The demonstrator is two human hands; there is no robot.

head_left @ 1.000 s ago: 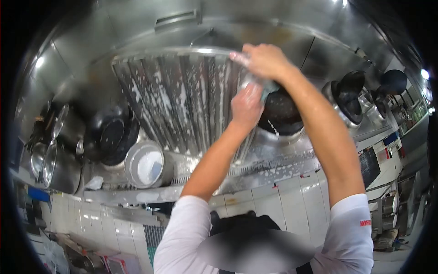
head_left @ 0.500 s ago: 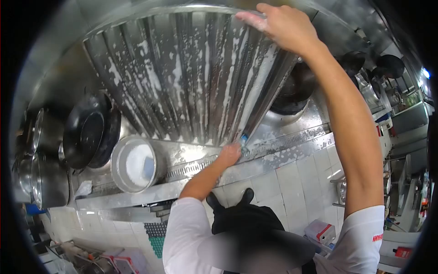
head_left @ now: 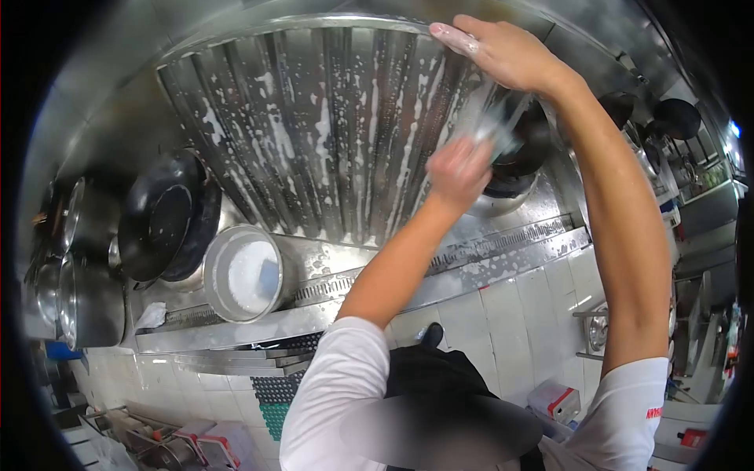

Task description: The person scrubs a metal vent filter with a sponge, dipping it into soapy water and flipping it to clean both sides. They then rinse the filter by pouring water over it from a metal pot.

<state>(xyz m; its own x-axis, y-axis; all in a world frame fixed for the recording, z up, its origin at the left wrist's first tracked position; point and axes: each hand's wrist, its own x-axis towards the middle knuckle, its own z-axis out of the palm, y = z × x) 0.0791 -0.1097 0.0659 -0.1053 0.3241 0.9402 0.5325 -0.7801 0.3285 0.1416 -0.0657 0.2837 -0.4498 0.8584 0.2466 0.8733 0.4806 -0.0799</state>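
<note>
A large ribbed steel baffle filter [head_left: 338, 133], streaked with white suds, stands tilted on the metal counter. My right hand [head_left: 506, 53] grips its upper right corner, with the thumb along the top rim. At the filter's right side, my left hand [head_left: 459, 169] is closed around a pale bluish scrubber [head_left: 499, 137]. Motion blur hides the scrubber's exact shape. To the lower left sits a round metal pot [head_left: 245, 275] of white, soapy liquid, with a blue-grey sponge [head_left: 269, 276] in it.
Black pans [head_left: 161, 224] and steel pots [head_left: 94, 294] stand at the left. Another dark pan [head_left: 518, 149] sits behind the filter's right side. A slotted drain [head_left: 518, 235] runs along the counter's front, above a tiled floor [head_left: 503, 314]. Boxes [head_left: 554, 400] lie below.
My left hand has moved up and to the right with the scrubber, from the filter's lower right corner to its upper right side. My right hand stays at the top corner.
</note>
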